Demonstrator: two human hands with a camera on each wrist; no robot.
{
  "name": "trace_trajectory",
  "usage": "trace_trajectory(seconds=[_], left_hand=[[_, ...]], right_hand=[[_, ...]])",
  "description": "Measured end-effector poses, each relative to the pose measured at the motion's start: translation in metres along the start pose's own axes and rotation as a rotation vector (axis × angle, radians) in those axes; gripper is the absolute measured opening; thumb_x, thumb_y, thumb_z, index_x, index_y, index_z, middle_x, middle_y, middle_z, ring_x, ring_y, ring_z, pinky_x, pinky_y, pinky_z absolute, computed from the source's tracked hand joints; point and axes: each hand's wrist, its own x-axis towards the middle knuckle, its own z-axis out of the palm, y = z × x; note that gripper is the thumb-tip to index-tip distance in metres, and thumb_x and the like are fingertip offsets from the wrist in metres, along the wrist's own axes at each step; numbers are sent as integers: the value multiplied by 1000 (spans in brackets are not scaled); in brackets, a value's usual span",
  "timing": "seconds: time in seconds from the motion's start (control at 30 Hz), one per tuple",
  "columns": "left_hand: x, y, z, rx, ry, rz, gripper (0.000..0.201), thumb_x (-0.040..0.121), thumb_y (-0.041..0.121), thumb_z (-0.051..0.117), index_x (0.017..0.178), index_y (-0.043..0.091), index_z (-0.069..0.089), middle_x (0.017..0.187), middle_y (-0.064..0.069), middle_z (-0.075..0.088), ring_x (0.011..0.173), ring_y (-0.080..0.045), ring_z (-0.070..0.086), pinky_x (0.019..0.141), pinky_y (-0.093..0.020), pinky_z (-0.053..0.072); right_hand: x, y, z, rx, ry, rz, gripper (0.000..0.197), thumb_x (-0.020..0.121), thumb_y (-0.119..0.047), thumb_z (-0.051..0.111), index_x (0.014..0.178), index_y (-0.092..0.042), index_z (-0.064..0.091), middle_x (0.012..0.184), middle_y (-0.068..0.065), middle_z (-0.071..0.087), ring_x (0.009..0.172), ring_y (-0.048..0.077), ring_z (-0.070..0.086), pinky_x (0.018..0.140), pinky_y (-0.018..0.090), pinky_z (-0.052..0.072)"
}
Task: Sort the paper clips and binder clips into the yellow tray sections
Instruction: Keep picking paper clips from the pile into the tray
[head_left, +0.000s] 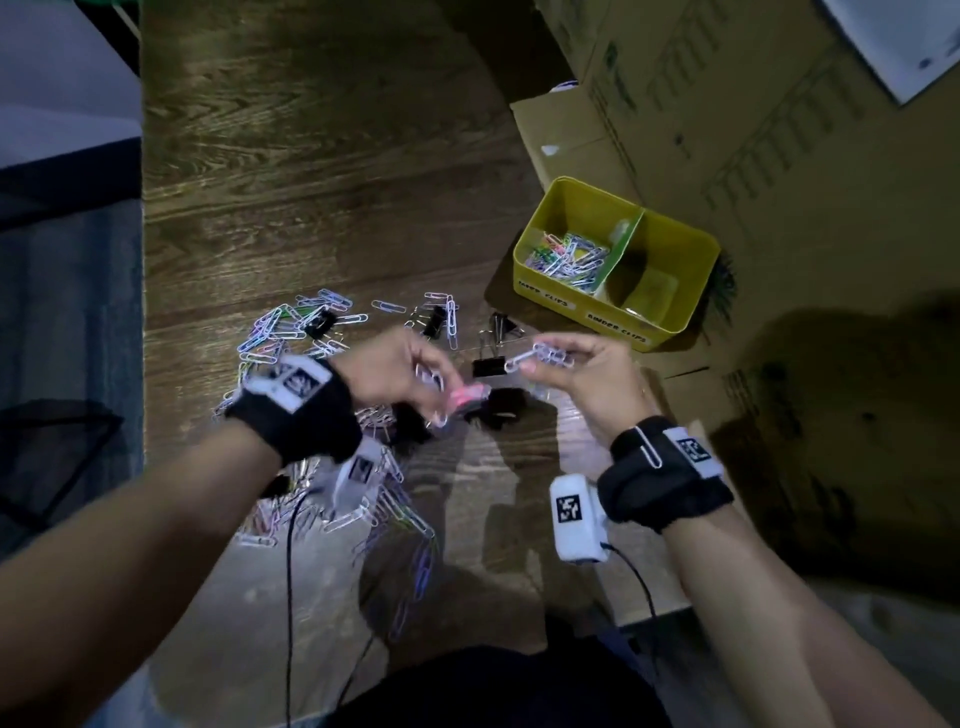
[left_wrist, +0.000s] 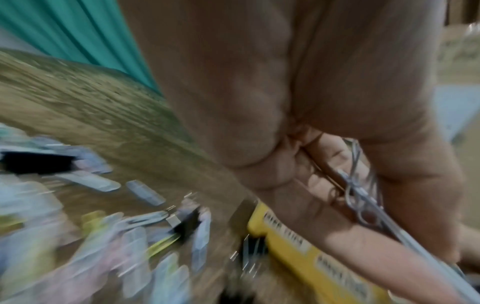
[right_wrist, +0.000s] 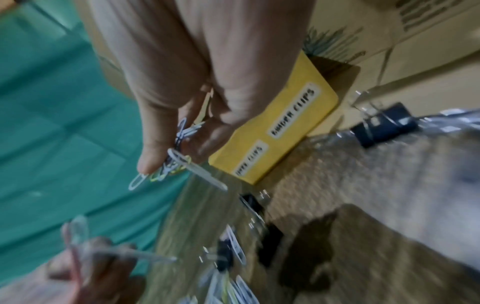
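Counts only:
- Hands showing: two, left hand (head_left: 400, 371), right hand (head_left: 582, 376).
- Yellow tray (head_left: 563, 301): one, showing two sections, two labels on front wall.
- Binder clips (head_left: 488, 366) lying on wood surface: at least five black ones; some blurring, exact count unclear.
- Paper clips (head_left: 270, 332): dozens lying loose, dozens sitting in tray's left section; too many for counting.
- Cardboard boxes (head_left: 727, 104): at least two.

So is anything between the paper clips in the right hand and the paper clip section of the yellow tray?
Nothing visible. The right hand holds a bunch of paper clips in the air, and the yellow tray sits just beyond it, its paper clip section open on top.
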Motion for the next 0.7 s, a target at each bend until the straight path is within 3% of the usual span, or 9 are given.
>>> trace_trajectory(seconds=[0.1, 0.2, 0.33, 0.4, 0.5, 0.6, 0.7], left_hand=[[42, 53, -23, -130, 73, 100, 15, 63, 7, 81, 73, 14, 73, 67, -6, 71, 57, -16, 63, 60, -27, 53], [91, 88, -34, -238, 130, 121, 13, 62, 6, 78, 69, 14, 71, 59, -1, 69, 54, -11, 63, 57, -22, 56], [147, 112, -26, -119, 308, 92, 13, 71, -1, 75, 72, 10, 68, 53, 0, 66, 46, -8, 61, 48, -20, 49], [170, 111, -20, 110, 362, 54, 11, 71, 7, 77, 77, 15, 71, 70, -3, 70, 59, -11, 63, 59, -24, 50], [185, 102, -12, 463, 297, 4, 29, 72, 21, 76, 101, 18, 71, 99, -1, 70, 89, -16, 63, 79, -24, 47], [181, 92, -8, 524, 256, 33, 41, 76, 26, 73, 116, 19, 64, 118, -3, 64, 107, -20, 58, 89, -23, 41], [167, 81, -8, 452, 327, 85, 39, 78, 28, 71, 116, 26, 64, 121, -2, 63, 110, -19, 58, 97, -28, 42]], right_hand=[[17, -30, -19, 48, 78, -103, 29, 63, 0, 82, 84, -17, 71, 91, -1, 70, 90, 15, 65, 87, 35, 54], [40, -58, -37, 98, 122, -158, 29, 65, 2, 80, 86, -15, 69, 91, 0, 70, 88, 17, 67, 83, 32, 56], [82, -81, -52, 110, 180, -212, 29, 62, 3, 81, 82, -13, 69, 82, 4, 70, 77, 15, 65, 78, 30, 56], [104, -87, -55, 54, 216, -201, 29, 62, 2, 83, 82, -14, 69, 82, 4, 70, 75, 14, 66, 77, 30, 57], [134, -89, -56, -112, 287, -186, 29, 58, -11, 88, 80, -21, 72, 88, 2, 73, 84, 17, 70, 82, 34, 57], [154, -85, -50, -299, 327, -162, 29, 60, -18, 88, 84, -24, 72, 92, -3, 72, 86, 12, 68, 84, 30, 56], [161, -79, -41, -510, 327, -174, 33, 65, -21, 86, 96, -18, 73, 100, -1, 71, 84, 6, 64, 82, 19, 51]])
